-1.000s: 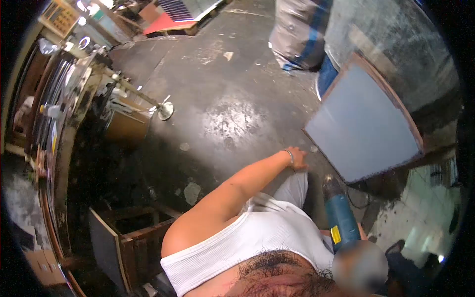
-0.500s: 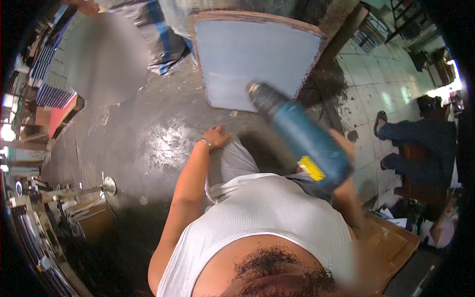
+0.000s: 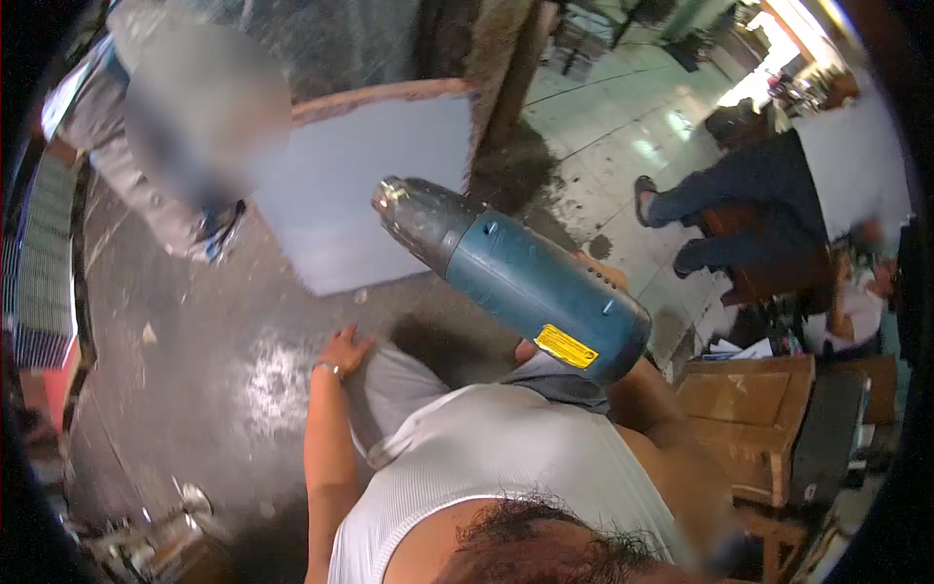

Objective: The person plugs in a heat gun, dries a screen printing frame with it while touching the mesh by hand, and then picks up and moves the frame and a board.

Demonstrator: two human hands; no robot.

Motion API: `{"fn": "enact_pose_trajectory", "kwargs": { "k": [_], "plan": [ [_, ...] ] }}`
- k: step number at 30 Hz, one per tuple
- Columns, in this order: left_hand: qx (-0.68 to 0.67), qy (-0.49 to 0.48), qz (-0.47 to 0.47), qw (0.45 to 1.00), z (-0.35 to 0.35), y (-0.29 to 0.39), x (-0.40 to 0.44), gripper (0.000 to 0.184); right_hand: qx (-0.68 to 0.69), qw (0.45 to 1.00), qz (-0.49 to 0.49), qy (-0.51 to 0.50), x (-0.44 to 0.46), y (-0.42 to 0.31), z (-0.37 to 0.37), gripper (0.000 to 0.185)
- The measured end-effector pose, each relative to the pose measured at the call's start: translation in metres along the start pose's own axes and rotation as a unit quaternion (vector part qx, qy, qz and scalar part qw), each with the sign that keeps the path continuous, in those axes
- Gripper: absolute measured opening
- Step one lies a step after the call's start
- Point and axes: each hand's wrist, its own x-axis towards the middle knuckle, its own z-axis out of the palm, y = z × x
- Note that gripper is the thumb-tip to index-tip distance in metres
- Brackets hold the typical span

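A teal and black power tool point(image 3: 525, 282) with a yellow label is held up in front of my chest, its metal tip pointing to the upper left. Behind its body is my right hand point(image 3: 603, 273), mostly hidden, wrapped round it. My left hand point(image 3: 346, 352) rests by my left knee, fingers spread and holding nothing, with a metal band at the wrist. Beyond the tool lies a grey-blue panel point(image 3: 370, 185) with a worn brown edge, partly covered by a blurred patch.
A wrapped bundle point(image 3: 146, 195) is at the upper left. On the right, a person in dark trousers point(image 3: 749, 185) sits on a wooden seat, with another person point(image 3: 856, 311) nearby. A wooden piece of furniture point(image 3: 739, 404) stands at the lower right. Stacked sheets point(image 3: 44, 253) are at the far left.
The view has swung to the right, showing more of the tiled floor and the seated people. The power tool has risen from low at my right side to before my chest.
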Motion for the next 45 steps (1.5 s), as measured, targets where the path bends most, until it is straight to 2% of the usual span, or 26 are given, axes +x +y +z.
{"fn": "enact_pose_trajectory", "kwargs": {
  "k": [3,6,8,11,14,15,16,18,20,25,29,32,33,34,36,39,40,41,42,45],
  "plan": [
    [-0.01,-0.014,0.012,1.0,0.006,-0.012,0.018,0.088,-0.058,0.998,0.017,0.023,-0.01,0.026,0.004,0.04],
    [-0.016,-0.024,0.017,0.999,0.004,-0.017,0.026,0.089,-0.004,0.999,-0.039,0.023,0.002,-0.006,0.008,0.045],
    [-0.015,-0.02,0.029,0.999,0.011,-0.025,0.04,0.089,-0.002,0.998,-0.027,-0.055,-0.007,-0.013,0.01,0.051],
    [-0.046,-0.033,0.053,0.997,0.015,-0.034,0.047,0.087,-0.05,0.989,0.047,-0.129,-0.042,0.013,0.039,0.064],
    [0.001,-0.016,0.041,0.999,0.012,-0.024,0.037,0.084,-0.055,0.987,0.073,-0.131,-0.055,0.025,0.045,0.068],
    [-0.008,-0.024,0.036,0.999,0.006,-0.014,0.024,0.084,-0.015,0.987,0.09,-0.133,-0.049,0.021,0.035,0.069],
    [-0.021,-0.037,0.025,0.999,-0.002,-0.004,0.015,0.084,-0.007,0.994,0.076,-0.077,-0.048,0.016,0.03,0.073],
    [-0.012,-0.021,0.032,0.999,0.019,-0.033,0.043,0.084,0.052,0.996,0.047,-0.052,-0.032,0.008,0.01,0.069],
    [0.006,-0.046,0.004,0.999,-0.003,-0.009,0.019,0.084,0.1,0.995,-0.002,-0.006,-0.017,0.007,-0.013,0.067],
    [-0.003,-0.022,0.015,1.0,0.008,-0.023,0.027,0.084,0.009,0.996,0.013,0.093,-0.04,0.001,-0.043,0.066],
    [0.02,-0.021,0.014,0.999,0.007,-0.022,0.024,0.084,-0.049,0.994,0.012,0.098,-0.066,0.029,-0.024,0.066],
    [0.015,-0.032,0.01,0.999,-0.007,-0.008,0.007,0.083,-0.071,0.996,0.021,0.043,-0.075,0.029,0.006,0.066],
    [0.008,-0.029,0.005,1.0,-0.003,-0.013,0.009,0.083,-0.096,0.994,0.056,0.012,-0.077,0.021,0.014,0.068],
    [0.001,-0.025,0.003,1.0,0.002,-0.018,0.017,0.083,-0.06,0.988,0.117,-0.078,-0.073,0.02,0.017,0.077],
    [-0.001,-0.018,0.003,1.0,0.006,-0.021,0.02,0.083,-0.075,0.981,0.132,-0.123,-0.07,0.025,0.025,0.075],
    [-0.001,-0.017,0.013,1.0,0.008,-0.019,0.026,0.083,-0.141,0.987,0.075,0.033,-0.065,0.003,0.017,0.063],
    [-0.009,-0.024,0.014,1.0,0.009,-0.019,0.026,0.084,0.021,0.983,0.18,0.043,-0.065,0.013,0.01,0.062],
    [-0.018,-0.031,0.014,0.999,0.01,-0.02,0.026,0.085,0.144,0.949,0.268,0.086,-0.067,0.019,0.0,0.062],
    [-0.014,-0.029,0.018,0.999,0.011,-0.021,0.026,0.085,0.172,0.934,0.284,0.128,-0.068,0.021,-0.011,0.063],
    [-0.003,-0.018,0.028,0.999,0.013,-0.025,0.028,0.086,0.017,0.965,0.18,0.189,-0.07,0.031,-0.05,0.063]
  ]
}}
